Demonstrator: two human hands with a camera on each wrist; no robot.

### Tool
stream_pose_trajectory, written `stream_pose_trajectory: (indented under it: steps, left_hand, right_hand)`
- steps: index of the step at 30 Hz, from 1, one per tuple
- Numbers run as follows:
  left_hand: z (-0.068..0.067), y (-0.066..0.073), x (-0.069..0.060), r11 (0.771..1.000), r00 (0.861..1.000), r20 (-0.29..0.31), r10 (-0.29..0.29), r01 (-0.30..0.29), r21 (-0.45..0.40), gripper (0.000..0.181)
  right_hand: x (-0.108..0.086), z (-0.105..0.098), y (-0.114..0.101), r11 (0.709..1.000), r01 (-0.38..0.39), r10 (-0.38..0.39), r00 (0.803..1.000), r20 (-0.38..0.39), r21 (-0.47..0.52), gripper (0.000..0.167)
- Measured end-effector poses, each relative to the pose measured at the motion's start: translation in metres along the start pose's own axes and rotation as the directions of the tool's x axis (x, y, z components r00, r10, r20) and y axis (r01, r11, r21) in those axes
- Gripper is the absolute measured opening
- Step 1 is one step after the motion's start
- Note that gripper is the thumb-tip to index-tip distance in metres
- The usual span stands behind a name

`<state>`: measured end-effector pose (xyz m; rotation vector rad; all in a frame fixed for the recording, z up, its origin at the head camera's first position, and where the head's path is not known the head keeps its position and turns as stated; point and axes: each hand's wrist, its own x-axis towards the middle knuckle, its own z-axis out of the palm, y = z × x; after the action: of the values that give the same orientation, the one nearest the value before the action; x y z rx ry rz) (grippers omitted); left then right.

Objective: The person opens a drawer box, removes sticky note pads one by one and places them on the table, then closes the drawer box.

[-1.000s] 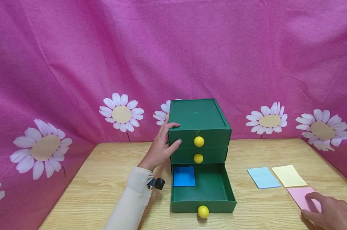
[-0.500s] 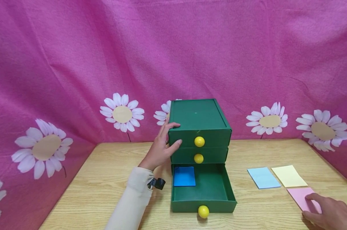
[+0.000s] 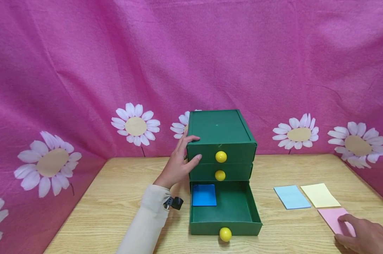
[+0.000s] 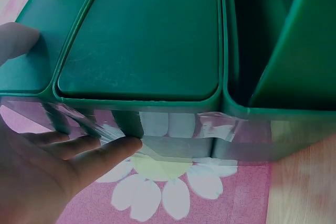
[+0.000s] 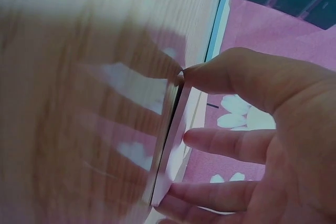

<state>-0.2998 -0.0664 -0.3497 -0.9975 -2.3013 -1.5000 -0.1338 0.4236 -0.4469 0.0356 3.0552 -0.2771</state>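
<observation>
A green drawer cabinet [image 3: 221, 127] with yellow knobs stands mid-table in the head view. Its bottom drawer [image 3: 232, 213] is pulled out, with a dark blue sticky note pad [image 3: 204, 195] at the back left inside. My left hand [image 3: 175, 164] rests on the cabinet's upper left front corner, thumb on the front, index finger over the top edge. The left wrist view shows its other fingers [image 4: 105, 158] stretched along the side wall. At the right, my right hand [image 3: 367, 234] holds a pink sticky note pad [image 3: 332, 217] on the table, thumb and fingers at its edges.
A light blue sticky note pad [image 3: 292, 197] and a pale yellow one [image 3: 320, 195] lie on the wooden table [image 3: 115, 204], between the cabinet and the right hand. A pink cloth [image 3: 210, 63] with white daisies hangs behind and around the table.
Both hands, the drawer and the pads keep their places. The whole head view has shifted only slightly.
</observation>
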Motion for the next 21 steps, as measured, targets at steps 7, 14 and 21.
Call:
stream_pose_trajectory:
  steps: [7, 14, 21]
  left_hand:
    - [-0.0009, 0.0102, -0.0015, 1.000, 1.000, 0.007, -0.010, 0.010, -0.018, 0.051]
    - [-0.0002, 0.0012, -0.0001, 1.000, 1.000, -0.005, 0.005, -0.005, 0.018, 0.050]
    - [-0.0003, 0.0007, 0.0000, 0.999, 0.999, -0.010, 0.030, -0.030, 0.029, 0.049]
  right_hand:
    - [0.0012, 0.0022, 0.0018, 1.000, 0.009, -0.009, 1.000, -0.011, 0.000, 0.055]
    - [0.0030, 0.0027, 0.0034, 1.000, 0.002, -0.002, 1.000, 0.000, 0.005, 0.058]
    - [0.0028, 0.0006, 0.0004, 0.999, 0.020, -0.023, 0.999, -0.050, -0.049, 0.055]
